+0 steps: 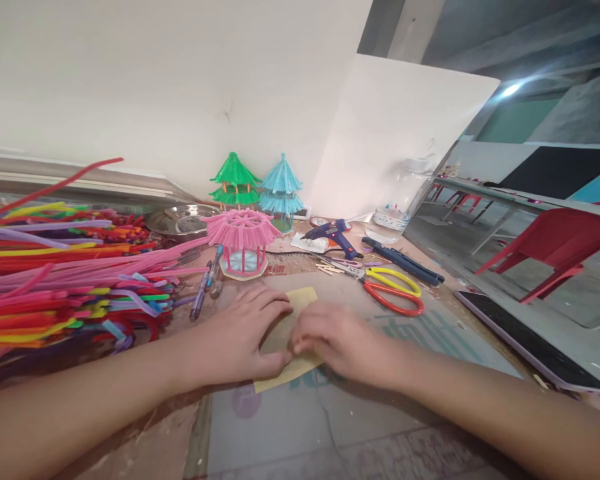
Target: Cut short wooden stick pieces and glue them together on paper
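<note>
A yellow rectangular sheet, perhaps paper (pixel 273 382), lies on a grey printed board (pixel 260 440) in front of me. My left hand (pixel 245 330) rests on the sheet's left side, fingers stretched out and thumb apart, holding nothing. Over the sheet's right side is my right hand (pixel 347 340), slightly blurred, with its fingers curled together in a pinch. Whatever may be between those fingertips is hidden. Just beyond the hands stands a small pink pavilion (pixel 240 230) made of pipe cleaners, with a fringed roof and thin posts. Green (pixel 235 177) and light-blue pavilions (pixel 283 187) stand behind it.
Bundles of coloured pipe cleaners (pixel 70 267) cover the left side, near a metal dish (pixel 177 220) and pens (pixel 201 291). To the right are a blue glue gun (pixel 335 237), scissors (pixel 393 293), a dark-handled tool (pixel 405 261), a clear jar (pixel 393 207) and a phone (pixel 525 337).
</note>
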Motion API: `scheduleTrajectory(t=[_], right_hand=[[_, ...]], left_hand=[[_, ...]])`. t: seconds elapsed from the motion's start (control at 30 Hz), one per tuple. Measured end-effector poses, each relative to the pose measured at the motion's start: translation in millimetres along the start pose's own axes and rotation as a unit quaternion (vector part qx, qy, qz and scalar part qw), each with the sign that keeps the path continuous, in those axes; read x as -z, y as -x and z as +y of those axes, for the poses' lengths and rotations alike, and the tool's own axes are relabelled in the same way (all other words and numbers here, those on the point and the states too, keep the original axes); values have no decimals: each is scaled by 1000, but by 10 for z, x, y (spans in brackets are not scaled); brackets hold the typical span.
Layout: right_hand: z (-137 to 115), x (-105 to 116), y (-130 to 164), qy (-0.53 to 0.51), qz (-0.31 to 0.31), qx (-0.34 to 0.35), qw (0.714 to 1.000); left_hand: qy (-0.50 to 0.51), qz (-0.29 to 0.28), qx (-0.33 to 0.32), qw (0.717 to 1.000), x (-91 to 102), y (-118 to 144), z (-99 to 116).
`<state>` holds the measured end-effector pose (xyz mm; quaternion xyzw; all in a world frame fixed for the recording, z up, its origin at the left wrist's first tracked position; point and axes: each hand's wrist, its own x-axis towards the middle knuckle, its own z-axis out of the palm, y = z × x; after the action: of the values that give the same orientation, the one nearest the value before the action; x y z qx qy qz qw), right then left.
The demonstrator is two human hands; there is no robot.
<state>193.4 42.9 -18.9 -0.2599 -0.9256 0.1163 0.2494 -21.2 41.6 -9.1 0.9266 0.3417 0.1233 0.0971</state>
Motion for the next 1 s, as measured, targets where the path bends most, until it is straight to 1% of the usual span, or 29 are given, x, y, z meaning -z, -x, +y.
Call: scheduleTrajectory(t=[0.03, 0.07, 0.1, 0.13, 0.17, 0.23, 0.27, 0.3, 0.33, 0.4, 0.43, 0.47, 0.5, 0.53, 0.67, 0.73, 0.9, 1.0], right_hand=[[4, 2, 1, -22, -8, 11, 1000], [20, 7, -1, -24, -3, 8, 1000], [47, 15, -5, -2, 17, -2, 1000], [84, 26, -10, 25, 30, -34, 999], [125, 37, -16, 30, 46, -64, 996], [201, 53, -26, -26, 82, -126, 988], [227, 55, -29, -88, 104, -154, 979], [243, 53, -31, -165, 124, -179, 962], [247, 47, -33, -248, 141, -197, 938], [222, 34, -34, -396, 154, -213, 880], [196, 29, -33, -449, 150, -214, 855], [164, 28, -32, -485, 145, -213, 836], [126, 29, -29, -507, 141, -212, 823], [87, 34, -27, -519, 136, -209, 817], [-57, 60, -20, -534, 120, -198, 813], [-108, 65, -22, -549, 119, -200, 803], [-178, 66, -31, -591, 121, -203, 771], [-179, 65, -32, -601, 113, -195, 767]], left_hand=[[1, 2, -3, 1000, -3, 1, -4], [2, 3, -4, 1000, -5, 1, -8], [4, 3, -3, 1000, -6, 0, -11], [6, 2, -2, 1000, -6, -1, -13], [6, 0, 0, 1000, -4, -2, -12], [4, -4, 6, 1000, 6, -1, -5], [3, -6, 10, 1000, 13, 0, 0], [3, -8, 13, 1000, 20, 3, 6], [4, -10, 16, 1000, 27, 5, 12], [6, -13, 18, 1000, 39, 8, 22], [8, -14, 17, 1000, 43, 8, 27], [9, -15, 17, 1000, 46, 5, 30], [10, -14, 15, 1000, 48, 1, 32], [12, -13, 13, 1000, 49, -4, 32], [14, -11, 12, 1000, 40, -17, 19], [11, -10, 11, 1000, 33, -14, 8], [14, -10, 7, 1000, 30, -2, -4], [15, -12, 4, 1000, 38, -6, 4]])
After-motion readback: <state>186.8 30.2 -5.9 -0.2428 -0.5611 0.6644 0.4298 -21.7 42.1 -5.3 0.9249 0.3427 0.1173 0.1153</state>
